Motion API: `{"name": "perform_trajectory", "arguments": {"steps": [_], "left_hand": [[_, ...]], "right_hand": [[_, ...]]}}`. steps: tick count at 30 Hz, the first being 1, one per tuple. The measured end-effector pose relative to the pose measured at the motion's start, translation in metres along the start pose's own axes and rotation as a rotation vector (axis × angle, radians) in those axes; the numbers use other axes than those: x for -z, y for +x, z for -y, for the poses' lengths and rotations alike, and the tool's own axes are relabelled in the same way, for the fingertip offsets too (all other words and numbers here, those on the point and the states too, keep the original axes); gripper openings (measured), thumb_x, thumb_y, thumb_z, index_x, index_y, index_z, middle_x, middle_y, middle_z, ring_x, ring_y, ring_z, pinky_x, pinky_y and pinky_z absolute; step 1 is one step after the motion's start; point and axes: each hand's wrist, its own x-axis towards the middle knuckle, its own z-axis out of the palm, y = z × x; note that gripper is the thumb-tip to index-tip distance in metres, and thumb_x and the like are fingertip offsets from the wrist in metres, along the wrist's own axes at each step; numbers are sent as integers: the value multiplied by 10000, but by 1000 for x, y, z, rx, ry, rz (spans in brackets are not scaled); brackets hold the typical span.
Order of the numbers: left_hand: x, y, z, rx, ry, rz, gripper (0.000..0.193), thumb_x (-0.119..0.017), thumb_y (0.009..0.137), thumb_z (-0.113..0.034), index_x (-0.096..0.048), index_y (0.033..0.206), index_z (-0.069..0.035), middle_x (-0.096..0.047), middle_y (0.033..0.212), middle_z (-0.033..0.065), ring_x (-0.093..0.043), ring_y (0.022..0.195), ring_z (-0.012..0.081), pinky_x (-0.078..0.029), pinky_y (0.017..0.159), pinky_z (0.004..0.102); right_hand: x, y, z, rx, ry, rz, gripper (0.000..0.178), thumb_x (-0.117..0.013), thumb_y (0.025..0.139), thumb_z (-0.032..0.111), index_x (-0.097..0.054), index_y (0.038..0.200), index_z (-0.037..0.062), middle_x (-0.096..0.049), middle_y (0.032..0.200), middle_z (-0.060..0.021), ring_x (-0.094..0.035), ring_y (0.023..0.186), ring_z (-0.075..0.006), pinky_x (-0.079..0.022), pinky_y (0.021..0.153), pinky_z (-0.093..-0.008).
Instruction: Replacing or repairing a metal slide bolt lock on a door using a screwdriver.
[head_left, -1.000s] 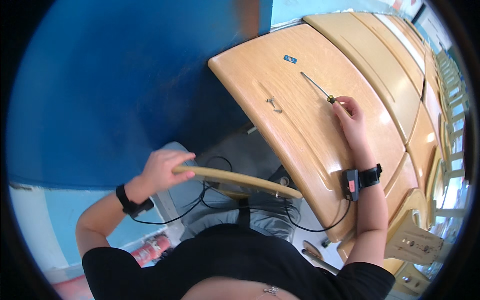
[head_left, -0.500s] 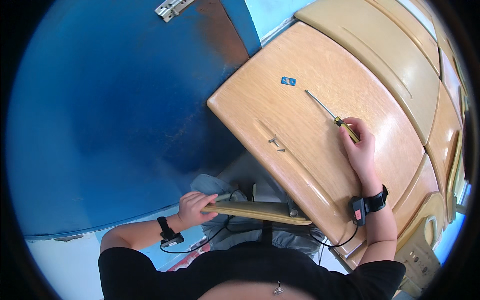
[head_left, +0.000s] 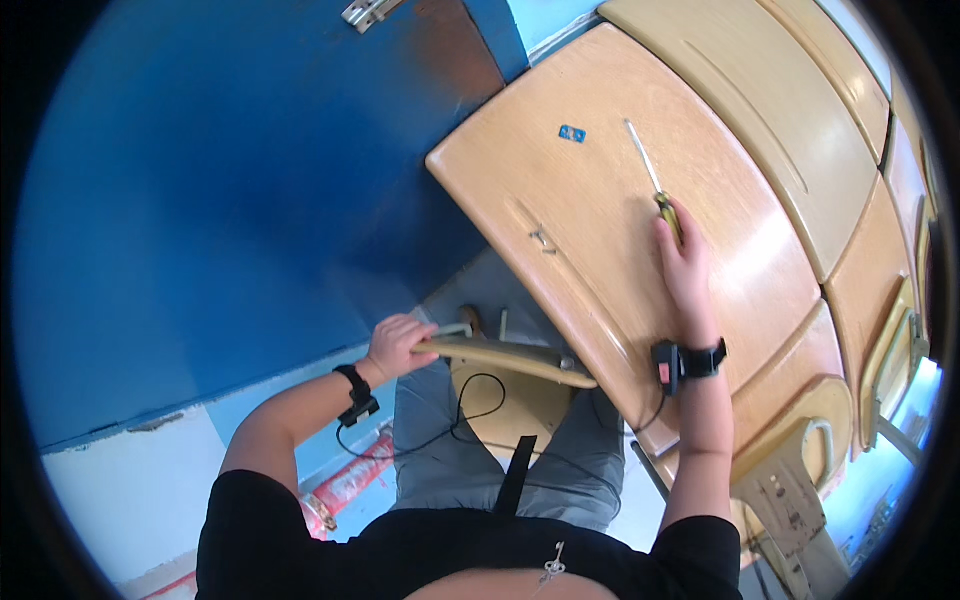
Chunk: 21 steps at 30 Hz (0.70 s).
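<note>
Screwdriver on the table, wooden panel in the other hand

Right hand (head_left: 685,268) fingers rest on the screwdriver (head_left: 655,190) handle on the table (head_left: 600,260); left hand (head_left: 398,345) is clenched around a wooden panel (head_left: 505,358).

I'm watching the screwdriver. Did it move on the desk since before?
No. The screwdriver lies right of the small blue tag as before, with the right hand on its handle.

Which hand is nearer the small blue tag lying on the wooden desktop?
Right. The right hand rests on the screwdriver, on the same desktop as the blue tag. The left hand grips a curved wooden piece below the desk edge.
</note>
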Motion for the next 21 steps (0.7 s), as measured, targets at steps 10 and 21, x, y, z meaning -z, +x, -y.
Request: {"name": "perform_trajectory", "arguments": {"steps": [10,21], "left_hand": [[-14,-5,9,-6,-15,-103,401,-641,829,-509,-658,849,-110,-629,744,18,-630,697,242,-485,653,369],[-28,-8,7,-23,1,-269,459,-658,791,-566,-571,653,-137,-547,634,-4,-590,582,189,-445,593,321]], "right_hand": [[-25,81,44,-393,4,350,321,-680,870,238,-599,1117,50,-571,744,-23,-547,667,-108,-463,584,-276],[-108,98,7,-84,-427,23,402,-710,847,424,-712,1140,149,-672,925,-122,-660,846,-290,-516,740,-371]]}}
